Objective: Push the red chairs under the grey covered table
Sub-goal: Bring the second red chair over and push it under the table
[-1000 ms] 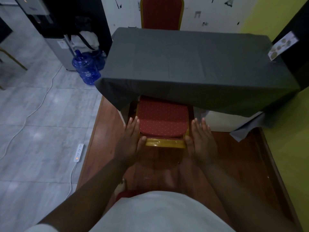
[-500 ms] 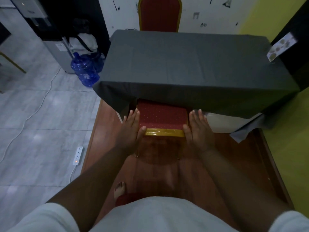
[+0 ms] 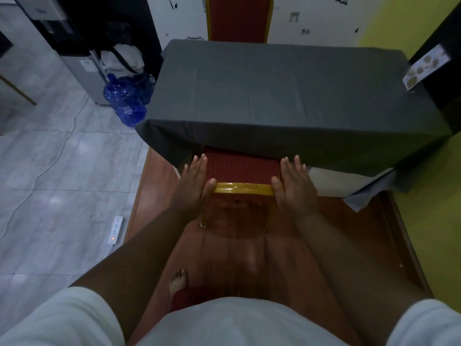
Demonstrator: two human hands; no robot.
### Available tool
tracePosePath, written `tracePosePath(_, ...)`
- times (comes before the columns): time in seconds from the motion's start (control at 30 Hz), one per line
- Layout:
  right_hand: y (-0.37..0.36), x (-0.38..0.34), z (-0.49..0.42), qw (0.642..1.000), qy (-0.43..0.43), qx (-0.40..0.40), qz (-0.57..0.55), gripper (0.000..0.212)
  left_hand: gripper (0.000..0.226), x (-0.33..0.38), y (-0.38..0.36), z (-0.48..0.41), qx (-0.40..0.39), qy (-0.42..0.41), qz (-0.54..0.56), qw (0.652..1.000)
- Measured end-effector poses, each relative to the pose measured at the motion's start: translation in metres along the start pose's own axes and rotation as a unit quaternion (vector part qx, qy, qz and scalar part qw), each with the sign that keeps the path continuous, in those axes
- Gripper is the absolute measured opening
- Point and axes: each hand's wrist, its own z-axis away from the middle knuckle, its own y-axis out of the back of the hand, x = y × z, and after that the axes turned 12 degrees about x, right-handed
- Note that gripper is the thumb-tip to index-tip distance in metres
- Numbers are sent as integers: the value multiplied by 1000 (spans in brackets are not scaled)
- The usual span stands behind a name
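Note:
The grey covered table [image 3: 274, 96] fills the middle of the view. A red chair [image 3: 242, 168] with a gold frame stands at its near edge, most of it hidden under the hanging cloth. My left hand [image 3: 193, 186] lies flat along the chair's left side with its thumb on the gold rail. Pressed on the right side the same way is my right hand [image 3: 294, 186]. A second red chair [image 3: 238, 18] stands behind the table's far edge, only its backrest showing.
The table stands on a brown wooden platform [image 3: 336, 233] beside a yellow-green wall [image 3: 436, 196]. On the tiled floor at the left are blue water bottles [image 3: 124, 103], a water dispenser [image 3: 74, 53] and a white power strip [image 3: 115, 229] with its cable. My bare foot [image 3: 178, 280] is on the platform.
Both hands have moved forward with the chair, and more of its red surface has slid under the grey cloth. I have stepped closer to the table.

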Motion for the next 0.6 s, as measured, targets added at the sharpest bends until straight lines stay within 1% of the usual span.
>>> tracePosePath(0.6,3,-5,-26,1000,-16,-20,7,82,67,-4,-2,-29,-11,5,1,1000)
